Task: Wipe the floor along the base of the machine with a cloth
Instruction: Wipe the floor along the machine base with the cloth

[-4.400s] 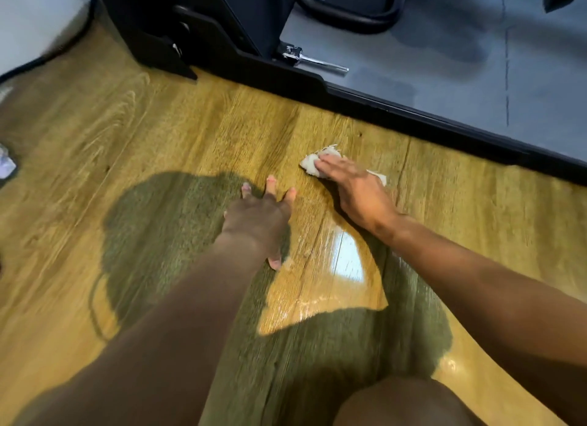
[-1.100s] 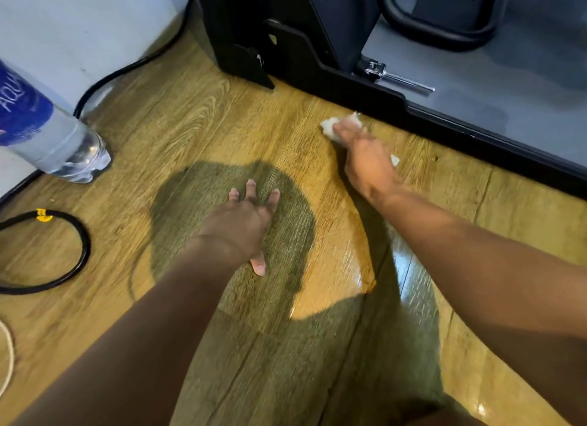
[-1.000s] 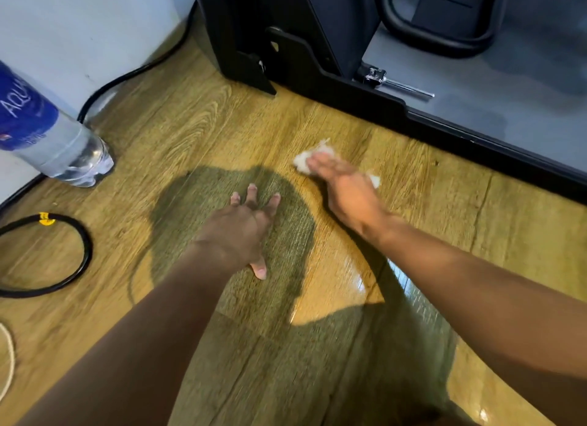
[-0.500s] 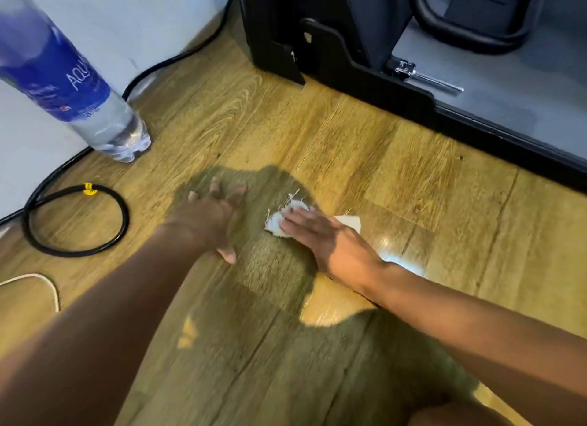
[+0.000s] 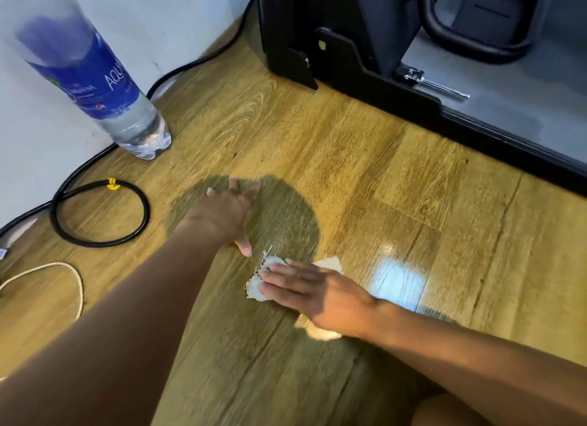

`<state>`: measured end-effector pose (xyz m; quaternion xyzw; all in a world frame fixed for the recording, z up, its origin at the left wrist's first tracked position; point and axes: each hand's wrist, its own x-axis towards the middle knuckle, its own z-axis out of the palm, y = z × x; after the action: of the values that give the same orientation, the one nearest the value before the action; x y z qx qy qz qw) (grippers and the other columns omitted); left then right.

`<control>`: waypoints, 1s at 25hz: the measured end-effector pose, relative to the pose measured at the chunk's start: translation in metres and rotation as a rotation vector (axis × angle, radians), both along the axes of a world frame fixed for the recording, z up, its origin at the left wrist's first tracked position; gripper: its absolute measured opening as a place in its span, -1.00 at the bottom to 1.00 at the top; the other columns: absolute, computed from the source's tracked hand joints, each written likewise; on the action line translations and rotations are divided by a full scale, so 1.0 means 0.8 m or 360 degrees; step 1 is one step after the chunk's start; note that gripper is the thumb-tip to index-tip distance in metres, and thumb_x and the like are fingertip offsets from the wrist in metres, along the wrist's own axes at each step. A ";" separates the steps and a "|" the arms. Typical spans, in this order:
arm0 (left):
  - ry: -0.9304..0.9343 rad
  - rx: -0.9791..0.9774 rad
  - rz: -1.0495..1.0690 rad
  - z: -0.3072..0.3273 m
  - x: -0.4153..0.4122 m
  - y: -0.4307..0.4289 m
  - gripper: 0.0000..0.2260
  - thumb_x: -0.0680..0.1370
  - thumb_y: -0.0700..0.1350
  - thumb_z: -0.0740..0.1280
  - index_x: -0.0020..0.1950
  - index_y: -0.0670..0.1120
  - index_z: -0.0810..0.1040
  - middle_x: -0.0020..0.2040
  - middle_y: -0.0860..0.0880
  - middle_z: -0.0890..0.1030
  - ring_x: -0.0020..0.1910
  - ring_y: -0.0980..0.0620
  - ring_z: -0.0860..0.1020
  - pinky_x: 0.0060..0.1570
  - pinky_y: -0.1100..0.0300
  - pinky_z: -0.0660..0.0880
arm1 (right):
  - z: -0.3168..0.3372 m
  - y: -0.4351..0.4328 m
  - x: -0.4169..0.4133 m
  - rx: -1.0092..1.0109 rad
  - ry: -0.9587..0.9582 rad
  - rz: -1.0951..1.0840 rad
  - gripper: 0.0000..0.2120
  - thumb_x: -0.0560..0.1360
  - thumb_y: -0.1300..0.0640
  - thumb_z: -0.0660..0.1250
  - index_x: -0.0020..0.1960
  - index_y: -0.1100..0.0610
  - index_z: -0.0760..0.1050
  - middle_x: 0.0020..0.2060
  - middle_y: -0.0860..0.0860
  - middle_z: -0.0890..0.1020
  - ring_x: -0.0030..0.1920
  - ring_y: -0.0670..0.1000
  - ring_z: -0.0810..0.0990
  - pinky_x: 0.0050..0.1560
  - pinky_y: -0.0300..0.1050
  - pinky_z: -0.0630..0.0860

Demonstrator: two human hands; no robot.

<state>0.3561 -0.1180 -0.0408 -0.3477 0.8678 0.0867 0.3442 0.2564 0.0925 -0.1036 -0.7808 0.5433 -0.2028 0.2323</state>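
Note:
A small frayed white cloth (image 5: 258, 288) lies on the wooden floor (image 5: 365, 177), mostly covered by my right hand (image 5: 309, 293), which presses it down with straight fingers pointing left. My left hand (image 5: 227, 214) rests flat on the floor just beyond it, fingers spread, thumb close to the cloth. The black machine (image 5: 333, 41) stands at the top right; its dark base edge (image 5: 508, 139) runs diagonally down to the right, well away from the cloth.
A water bottle with a blue label (image 5: 95, 76) stands at the upper left by the white wall (image 5: 152, 19). A looped black cable (image 5: 98, 212) and a white cord (image 5: 60, 276) lie on the floor at left. A metal latch (image 5: 425, 81) sits on the machine's grey deck.
My right hand has dragged the cloth away from the machine's base, toward me and to the left, beside my left hand. The view has shifted left, showing more of the bottle and cables.

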 end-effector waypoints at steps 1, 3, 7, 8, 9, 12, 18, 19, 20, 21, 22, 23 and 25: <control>0.0001 -0.0012 -0.0028 -0.001 0.000 -0.002 0.20 0.21 0.15 0.57 0.53 0.12 -0.27 0.54 -0.18 -0.18 0.47 -0.36 0.06 0.35 -0.17 0.28 | 0.010 -0.009 -0.016 -0.0112 0.0074 0.0107 -0.49 0.47 0.35 0.14 0.41 0.15 0.36 0.42 0.08 0.35 0.45 0.02 0.24 0.48 -0.03 0.09; -0.0006 -0.0049 -0.0089 -0.003 0.001 -0.005 0.21 0.20 0.21 0.55 0.53 0.11 -0.28 0.55 -0.18 -0.17 0.46 -0.35 0.12 0.34 -0.16 0.31 | 0.026 -0.039 -0.038 -0.0108 0.0164 -0.0141 -0.53 0.51 0.21 0.02 0.38 0.13 0.41 0.40 0.07 0.37 0.43 -0.05 0.24 0.47 -0.11 0.14; 0.0005 -0.0102 -0.0129 -0.003 0.004 -0.008 0.18 0.22 0.24 0.54 0.53 0.13 -0.26 0.56 -0.15 -0.14 0.44 -0.34 0.18 0.31 -0.14 0.35 | 0.013 -0.050 0.015 -0.0047 0.0125 -0.0692 -0.48 0.48 0.38 0.08 0.42 0.15 0.34 0.43 0.07 0.33 0.46 0.03 0.24 0.46 -0.01 0.21; 0.0016 -0.0112 -0.0140 -0.003 0.005 -0.009 0.16 0.24 0.23 0.53 0.54 0.14 -0.26 0.56 -0.14 -0.14 0.44 -0.33 0.20 0.30 -0.13 0.36 | 0.006 -0.039 0.025 -0.0158 0.0128 -0.0579 -0.47 0.45 0.39 0.06 0.38 0.16 0.40 0.39 0.08 0.40 0.41 0.04 0.33 0.40 -0.02 0.31; 0.0016 -0.0126 -0.0160 -0.003 0.006 -0.009 0.13 0.27 0.23 0.51 0.53 0.14 -0.26 0.56 -0.13 -0.14 0.43 -0.32 0.22 0.29 -0.12 0.38 | 0.006 -0.034 0.027 -0.0176 0.0049 -0.0431 -0.46 0.42 0.42 0.07 0.36 0.18 0.42 0.36 0.08 0.43 0.40 0.03 0.35 0.39 -0.02 0.33; -0.0016 -0.0182 -0.0232 -0.002 0.006 -0.008 0.13 0.26 0.27 0.49 0.53 0.12 -0.27 0.55 -0.16 -0.15 0.39 -0.26 0.31 0.23 -0.08 0.45 | 0.006 -0.055 -0.015 -0.0026 -0.0119 0.0036 -0.55 0.53 0.44 0.07 0.41 0.31 0.27 0.41 0.28 0.30 0.46 0.11 0.17 0.48 -0.03 0.14; -0.0082 -0.0169 -0.0209 0.002 -0.003 -0.009 0.22 0.16 0.30 0.52 0.55 0.09 -0.23 0.55 -0.19 -0.11 0.39 -0.23 0.32 0.17 -0.04 0.44 | 0.013 -0.152 -0.104 -0.0001 0.0113 -0.1102 -0.43 0.49 0.42 0.17 0.45 0.07 0.29 0.44 0.01 0.31 0.44 -0.03 0.27 0.49 -0.07 0.12; -0.0083 -0.0171 -0.0208 0.000 -0.004 -0.009 0.22 0.16 0.30 0.52 0.55 0.09 -0.23 0.55 -0.19 -0.11 0.39 -0.23 0.31 0.17 -0.04 0.44 | 0.009 -0.154 -0.089 -0.0012 0.0174 -0.1100 -0.47 0.51 0.37 0.15 0.44 0.08 0.29 0.44 0.03 0.32 0.44 -0.03 0.27 0.49 -0.06 0.12; -0.0079 -0.0174 -0.0208 -0.001 -0.005 -0.008 0.21 0.16 0.30 0.52 0.55 0.09 -0.22 0.55 -0.20 -0.11 0.40 -0.24 0.31 0.18 -0.04 0.43 | 0.007 -0.148 -0.072 -0.0034 0.0179 -0.0990 -0.52 0.53 0.29 0.10 0.43 0.08 0.31 0.43 0.04 0.33 0.43 -0.01 0.28 0.47 -0.06 0.13; -0.0074 -0.0180 -0.0208 -0.002 -0.006 -0.009 0.21 0.16 0.30 0.52 0.55 0.08 -0.21 0.55 -0.20 -0.11 0.40 -0.25 0.30 0.19 -0.06 0.41 | 0.002 -0.138 -0.062 -0.0046 0.0193 -0.0814 -0.53 0.53 0.20 0.03 0.42 0.08 0.34 0.42 0.05 0.34 0.41 0.00 0.30 0.43 -0.08 0.17; -0.0072 -0.0183 -0.0205 -0.002 -0.006 -0.009 0.21 0.17 0.30 0.52 0.55 0.08 -0.21 0.54 -0.21 -0.11 0.40 -0.26 0.29 0.21 -0.07 0.40 | 0.000 -0.130 -0.065 -0.0065 0.0218 -0.0603 -0.52 0.51 0.17 0.00 0.41 0.07 0.36 0.42 0.03 0.36 0.40 0.00 0.33 0.40 -0.10 0.21; -0.0075 -0.0181 -0.0205 -0.002 -0.006 -0.008 0.21 0.17 0.29 0.52 0.55 0.06 -0.21 0.54 -0.22 -0.11 0.41 -0.27 0.28 0.24 -0.08 0.38 | 0.003 -0.132 -0.084 -0.0105 0.0268 -0.0467 -0.53 0.52 0.21 0.02 0.40 0.04 0.36 0.41 0.00 0.36 0.38 0.00 0.36 0.38 -0.12 0.24; -0.0086 -0.0161 -0.0204 -0.003 -0.007 -0.006 0.23 0.18 0.26 0.53 0.55 0.04 -0.25 0.53 -0.25 -0.12 0.42 -0.28 0.26 0.28 -0.10 0.33 | 0.003 -0.162 -0.143 -0.0134 0.0380 -0.0637 -0.52 0.54 0.31 0.13 0.41 -0.02 0.34 0.42 -0.06 0.35 0.38 -0.03 0.39 0.40 -0.12 0.25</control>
<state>0.3502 -0.1231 -0.0432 -0.3105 0.8820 0.0112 0.3542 0.1419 -0.0374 -0.1010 -0.6850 0.7020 -0.1735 0.0886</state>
